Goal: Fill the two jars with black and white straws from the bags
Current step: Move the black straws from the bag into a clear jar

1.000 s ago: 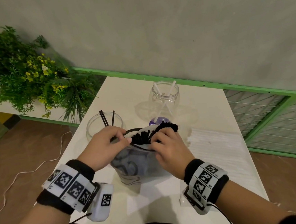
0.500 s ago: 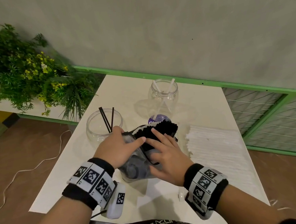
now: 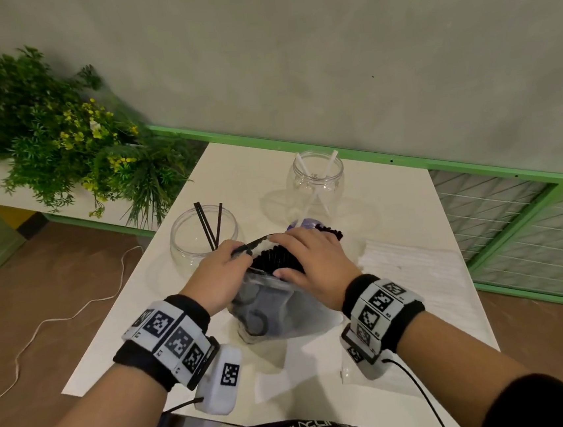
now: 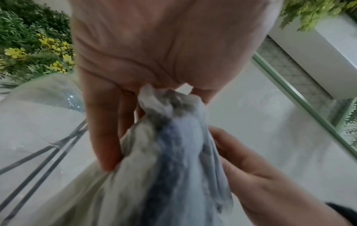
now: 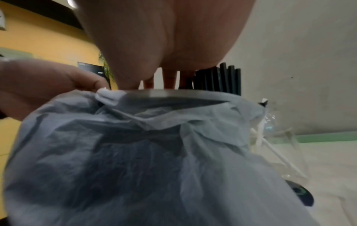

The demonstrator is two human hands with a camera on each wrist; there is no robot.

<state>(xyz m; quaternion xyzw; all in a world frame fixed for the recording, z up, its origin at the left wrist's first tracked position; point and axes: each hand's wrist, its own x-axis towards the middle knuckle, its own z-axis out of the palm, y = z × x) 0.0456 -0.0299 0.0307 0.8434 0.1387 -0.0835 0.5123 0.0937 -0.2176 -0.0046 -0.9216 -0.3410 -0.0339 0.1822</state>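
1. Head view. Translucent grey plastic forms the bag (image 3: 268,304) standing near the middle of the tabletop (image 3: 406,201), its mouth turned up so the black straws (image 3: 277,260) bunched inside can be reached. The left hand (image 3: 220,274) pinches the bag's rim at the left of the mouth, evidently to hold it open and steady. The right hand (image 3: 312,262) lies over the straw ends with fingers extended across the bunch and thumb at the near side of the mouth; it appears to be gathering straws, but a completed grasp cannot be confirmed. The wide jar (image 3: 203,234), toward the left edge, holds three black straws leaning on its rim. The tall jar (image 3: 318,178), toward the far edge, holds two white straws (image 3: 324,171). The supply of white straws (image 3: 412,266) lies flat by the right edge. Both jars are far from full.

2. Left wrist view. The left hand's fingers (image 4: 104,130) run down one side of a bunched fold of the bag, with the film caught between them and the thumb. The wide jar sits just beside, placed for a short transfer.

3. Right wrist view. The black straw ends stand above the bag's rim beneath the right palm; fingertips (image 5: 169,81) reach down behind the rim. Whether they close on any straw cannot be determined.
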